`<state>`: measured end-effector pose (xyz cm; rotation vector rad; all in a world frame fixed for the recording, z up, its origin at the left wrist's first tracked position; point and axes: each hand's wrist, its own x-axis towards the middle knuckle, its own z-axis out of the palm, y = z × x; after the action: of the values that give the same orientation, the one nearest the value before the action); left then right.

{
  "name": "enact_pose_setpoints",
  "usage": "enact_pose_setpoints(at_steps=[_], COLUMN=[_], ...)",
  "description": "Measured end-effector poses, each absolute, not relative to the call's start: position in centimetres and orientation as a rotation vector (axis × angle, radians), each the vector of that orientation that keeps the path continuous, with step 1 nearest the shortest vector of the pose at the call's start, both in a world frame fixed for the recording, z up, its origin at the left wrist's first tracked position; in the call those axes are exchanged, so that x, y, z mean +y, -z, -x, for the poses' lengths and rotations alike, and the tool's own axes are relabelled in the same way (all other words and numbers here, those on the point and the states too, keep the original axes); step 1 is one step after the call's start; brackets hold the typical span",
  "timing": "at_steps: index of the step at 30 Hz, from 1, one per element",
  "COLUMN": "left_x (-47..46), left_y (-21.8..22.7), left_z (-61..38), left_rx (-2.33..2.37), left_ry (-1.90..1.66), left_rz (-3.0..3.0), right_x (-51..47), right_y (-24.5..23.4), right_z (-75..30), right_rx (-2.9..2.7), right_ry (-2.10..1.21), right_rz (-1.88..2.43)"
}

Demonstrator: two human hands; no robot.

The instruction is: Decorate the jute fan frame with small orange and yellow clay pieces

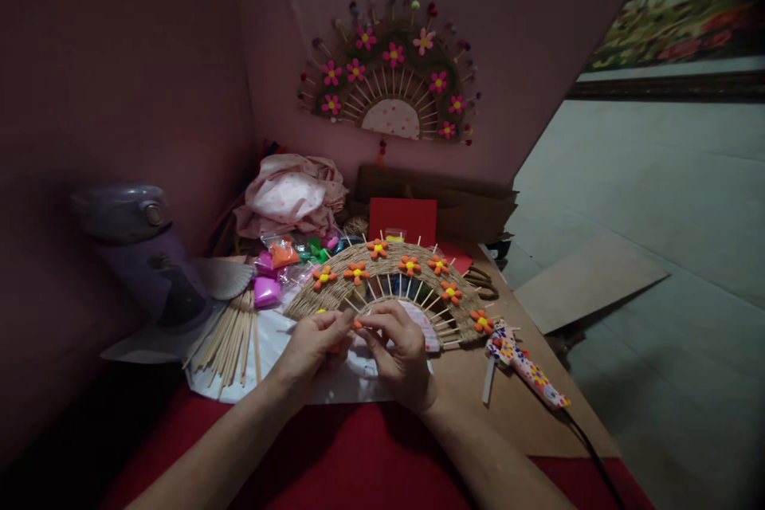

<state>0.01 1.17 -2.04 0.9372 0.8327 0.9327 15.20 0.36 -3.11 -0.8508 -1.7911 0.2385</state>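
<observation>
A half-round woven jute fan piece (391,275) with wooden sticks and several orange flowers lies on the table before me. My left hand (314,343) and my right hand (398,347) meet at its lower inner edge, fingers pinched together around a small orange bit (357,324). Both hands are closed. What else the fingers hold is hidden.
A patterned glue gun (526,366) with its cord lies to the right. A bundle of wooden sticks (230,339) and a purple heart box (266,292) are on the left, beside a purple appliance (143,247). Bags of coloured pieces (287,253), pink cloth (292,195) and a finished fan (391,76) on the wall are behind.
</observation>
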Motion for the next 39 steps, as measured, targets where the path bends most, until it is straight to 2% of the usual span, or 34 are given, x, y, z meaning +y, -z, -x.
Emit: enact_pose_setpoints(at_steps=[15,32,39], left_x=[1.2,1.3,1.0], left_y=[2.1,2.1,0.8], left_z=[0.1,0.0,0.0], left_rx=[0.771,0.813,0.676], left_ry=[-0.962,-0.998,-0.990], left_rz=[-0.952,-0.998,-0.680], right_x=[0.4,0.3,0.2], right_y=[3.3,3.2,3.1], right_z=[-15.3,-15.3,-15.3], right_rx=[-1.759,-1.817,-1.771], right_ry=[-0.300,-0.215,-0.253], right_rz=[0.852,0.858,0.870])
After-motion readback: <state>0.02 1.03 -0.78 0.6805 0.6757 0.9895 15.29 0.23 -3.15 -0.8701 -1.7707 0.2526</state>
